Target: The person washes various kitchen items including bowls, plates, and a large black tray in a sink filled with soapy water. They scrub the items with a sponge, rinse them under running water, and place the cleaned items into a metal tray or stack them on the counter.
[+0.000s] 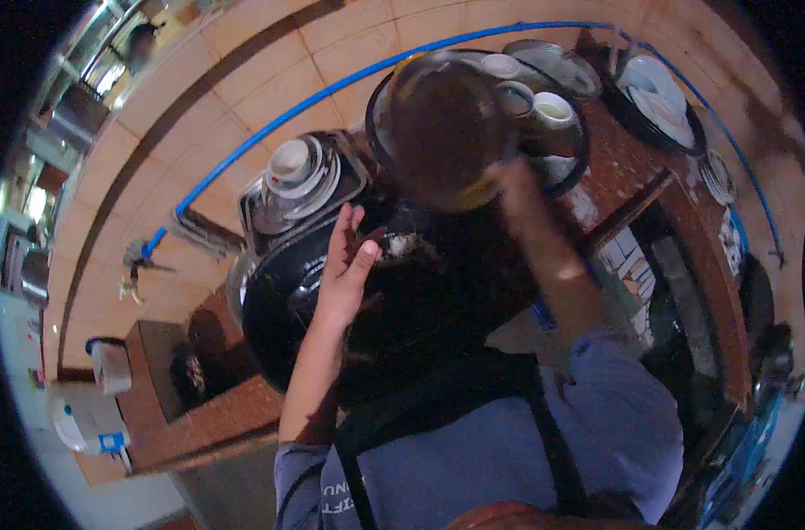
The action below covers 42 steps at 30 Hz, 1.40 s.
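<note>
My right hand (513, 182), blurred, grips the near rim of a large round dark vessel (439, 126), perhaps a pan or basin, which is blurred too. It is raised over a black tub (578, 156) holding white bowls (552, 109) and partly hides that tub. My left hand (352, 258) is held above a big black basin (283, 291), thumb and fingers apart, with nothing in it. Behind that hand a small pale clump (397, 245) shows; I cannot tell what it is. Much of the basin's inside lies in shadow.
At the upper left, stacked white bowls and plates (296, 172) sit in a metal tray (357, 159). White dishes (654, 99) fill another black tub at the upper right. A blue hose (309, 103) runs along the tiled wall from a tap (134, 262). A white bucket (111, 364) stands left.
</note>
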Each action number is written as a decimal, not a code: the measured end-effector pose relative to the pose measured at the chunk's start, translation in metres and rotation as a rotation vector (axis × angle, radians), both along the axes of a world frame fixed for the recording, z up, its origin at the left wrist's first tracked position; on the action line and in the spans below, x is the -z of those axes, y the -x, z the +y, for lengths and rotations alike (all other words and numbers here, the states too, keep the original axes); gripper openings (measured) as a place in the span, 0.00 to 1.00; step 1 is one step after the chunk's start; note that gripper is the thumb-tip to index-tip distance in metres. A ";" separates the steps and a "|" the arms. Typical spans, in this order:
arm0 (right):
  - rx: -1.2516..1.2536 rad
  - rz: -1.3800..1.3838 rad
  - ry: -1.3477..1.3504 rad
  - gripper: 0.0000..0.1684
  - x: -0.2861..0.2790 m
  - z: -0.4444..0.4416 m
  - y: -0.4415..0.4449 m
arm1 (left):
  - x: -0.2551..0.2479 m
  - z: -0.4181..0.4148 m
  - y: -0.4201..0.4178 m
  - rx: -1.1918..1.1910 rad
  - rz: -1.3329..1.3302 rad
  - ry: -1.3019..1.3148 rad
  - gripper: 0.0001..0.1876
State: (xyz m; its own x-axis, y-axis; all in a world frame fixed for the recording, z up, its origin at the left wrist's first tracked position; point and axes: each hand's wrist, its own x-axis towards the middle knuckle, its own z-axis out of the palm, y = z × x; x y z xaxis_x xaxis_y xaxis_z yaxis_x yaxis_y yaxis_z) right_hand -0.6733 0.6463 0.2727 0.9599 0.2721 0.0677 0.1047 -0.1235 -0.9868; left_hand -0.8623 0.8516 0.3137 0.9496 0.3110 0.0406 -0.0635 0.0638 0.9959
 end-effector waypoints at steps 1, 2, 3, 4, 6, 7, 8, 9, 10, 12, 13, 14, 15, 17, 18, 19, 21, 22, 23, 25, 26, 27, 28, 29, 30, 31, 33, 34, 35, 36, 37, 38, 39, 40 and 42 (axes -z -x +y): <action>0.118 -0.130 0.111 0.17 -0.012 -0.031 -0.028 | 0.005 0.001 0.001 0.034 0.047 -0.139 0.28; 0.254 -0.244 0.233 0.17 -0.024 -0.064 -0.055 | 0.003 0.002 0.002 0.046 0.081 -0.219 0.27; 0.054 -0.351 -0.054 0.17 -0.050 -0.077 -0.051 | 0.018 0.011 0.011 -0.037 0.076 -0.222 0.26; 0.281 -0.491 0.243 0.20 -0.037 -0.110 -0.100 | 0.030 0.018 0.018 -0.064 0.148 -0.207 0.25; 0.496 -0.776 0.743 0.25 -0.033 -0.159 -0.165 | 0.052 0.037 0.039 -0.132 0.234 -0.216 0.23; 0.532 -0.682 0.845 0.24 -0.050 -0.143 -0.164 | 0.065 0.046 0.055 -0.191 0.257 -0.241 0.22; 0.464 -0.525 0.985 0.24 -0.066 -0.145 -0.183 | 0.071 0.047 0.061 -0.241 0.272 -0.277 0.21; 0.423 -0.557 1.006 0.24 -0.057 -0.150 -0.205 | 0.082 0.054 0.072 -0.255 0.331 -0.341 0.20; 0.374 -0.594 1.023 0.25 -0.057 -0.141 -0.213 | 0.089 0.060 0.086 -0.273 0.393 -0.401 0.19; 0.298 -0.688 1.066 0.26 -0.043 -0.134 -0.226 | 0.098 0.069 0.109 -0.299 0.478 -0.537 0.17; 0.232 -0.848 1.021 0.26 -0.026 -0.140 -0.243 | 0.099 0.073 0.116 -0.307 0.498 -0.617 0.17; 0.165 -1.006 0.966 0.27 -0.015 -0.137 -0.255 | 0.098 0.076 0.123 -0.315 0.519 -0.698 0.16; 0.169 -0.881 1.040 0.27 -0.015 -0.128 -0.258 | 0.095 0.076 0.131 -0.361 0.517 -0.603 0.16; 0.160 -0.693 1.146 0.28 -0.012 -0.115 -0.266 | 0.087 0.077 0.147 -0.447 0.502 -0.413 0.15; 0.152 -0.632 1.184 0.29 -0.009 -0.114 -0.276 | 0.080 0.075 0.152 -0.515 0.474 -0.482 0.15; 0.150 -0.627 1.191 0.29 0.009 -0.141 -0.310 | 0.073 0.077 0.153 -0.561 0.434 -0.554 0.15; 0.227 -0.784 1.270 0.30 0.021 -0.135 -0.327 | 0.073 0.080 0.164 -0.665 0.353 -0.667 0.14; 0.330 -0.946 1.339 0.29 0.021 -0.119 -0.316 | 0.081 0.084 0.174 -0.708 0.300 -0.709 0.13; 0.438 -1.109 1.403 0.29 0.016 -0.096 -0.297 | 0.086 0.086 0.182 -0.749 0.249 -0.750 0.13; 0.243 -1.166 1.108 0.25 0.003 -0.043 -0.250 | 0.079 0.085 0.184 -0.734 0.271 -0.847 0.12; 0.017 -1.165 0.867 0.22 0.000 -0.006 -0.209 | 0.077 0.082 0.185 -0.721 0.287 -0.898 0.11; -0.273 -1.117 0.644 0.19 0.003 0.037 -0.162 | 0.081 0.081 0.188 -0.747 0.273 -0.880 0.11; -0.551 -1.077 0.497 0.16 0.003 0.075 -0.111 | 0.086 0.082 0.189 -0.770 0.252 -0.859 0.10; -0.832 -1.049 0.389 0.14 0.007 0.108 -0.061 | 0.091 0.086 0.188 -0.791 0.225 -0.835 0.10; -1.084 -1.018 0.330 0.11 0.014 0.133 -0.016 | 0.092 0.088 0.188 -0.798 0.140 -0.839 0.10; -1.279 -0.992 0.331 0.09 0.024 0.153 0.028 | 0.096 0.090 0.186 -0.798 0.091 -0.743 0.10; -1.522 -0.739 0.720 0.12 0.027 0.177 0.111 | 0.105 0.093 0.190 -0.834 0.005 -0.549 0.11; -1.499 -0.956 0.776 0.14 0.045 0.181 0.133 | 0.105 0.094 0.193 -0.843 -0.100 -0.358 0.11; -1.466 -1.174 0.824 0.17 0.068 0.184 0.146 | 0.103 0.093 0.195 -0.845 -0.202 -0.169 0.11; -1.406 -1.168 0.912 0.17 0.093 0.189 0.152 | 0.100 0.097 0.200 -0.834 -0.305 0.014 0.12; -1.346 -1.160 0.991 0.18 0.120 0.194 0.156 | 0.100 0.102 0.209 -0.880 -0.347 0.064 0.11; -1.291 -1.147 1.071 0.19 0.134 0.198 0.161 | 0.104 0.108 0.220 -0.929 -0.384 0.120 0.11; -1.309 -1.134 1.102 0.19 0.132 0.199 0.167 | 0.108 0.112 0.232 -0.982 -0.421 0.182 0.11; -1.324 -1.120 1.132 0.18 0.128 0.200 0.171 | 0.110 0.118 0.246 -1.043 -0.427 0.240 0.10; -1.392 -1.073 1.276 0.17 0.124 0.203 0.179 | 0.121 0.129 0.273 -1.131 -0.366 0.210 0.10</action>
